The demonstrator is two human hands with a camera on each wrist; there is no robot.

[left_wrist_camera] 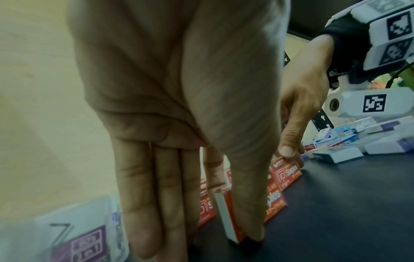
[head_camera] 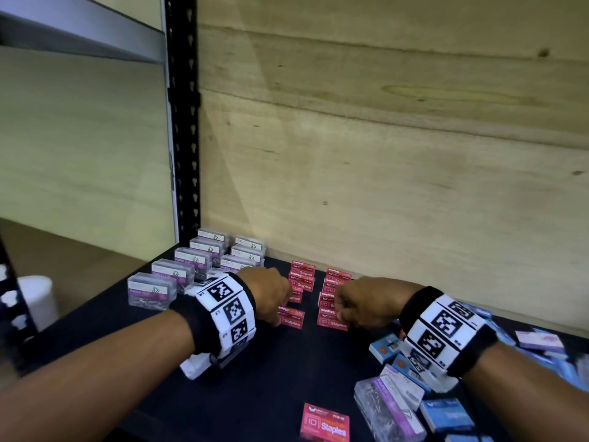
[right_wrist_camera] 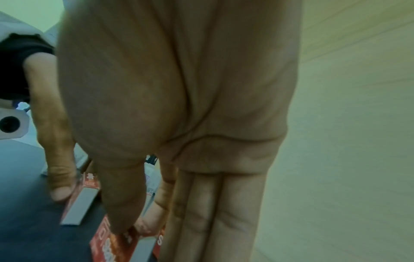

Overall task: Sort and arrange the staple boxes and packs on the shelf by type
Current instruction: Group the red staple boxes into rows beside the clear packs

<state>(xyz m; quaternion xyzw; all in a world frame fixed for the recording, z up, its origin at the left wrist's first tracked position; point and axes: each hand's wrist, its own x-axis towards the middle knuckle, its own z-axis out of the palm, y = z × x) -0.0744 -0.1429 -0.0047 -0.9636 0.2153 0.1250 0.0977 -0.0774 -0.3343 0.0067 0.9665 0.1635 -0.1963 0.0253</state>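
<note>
Two rows of red staple boxes [head_camera: 302, 279] stand on the black shelf [head_camera: 255, 378] near the wooden back wall. My left hand [head_camera: 280, 315] reaches down on the front red box of the left row [head_camera: 291, 321]. In the left wrist view my left hand [left_wrist_camera: 235, 203] pinches this box [left_wrist_camera: 224, 216] between thumb and index finger, the other fingers straight. My right hand [head_camera: 342, 311] is on the front box of the right row [head_camera: 331, 323]. In the right wrist view my right hand [right_wrist_camera: 136, 228] has thumb and index tips pinching that box [right_wrist_camera: 121, 246].
Clear paper clip boxes [head_camera: 178, 269] stand in rows at the back left by the black upright post [head_camera: 183, 122]. A jumbled pile of blue and purple boxes [head_camera: 414, 393] lies at the right. One loose red staples box [head_camera: 325, 424] lies flat at the front.
</note>
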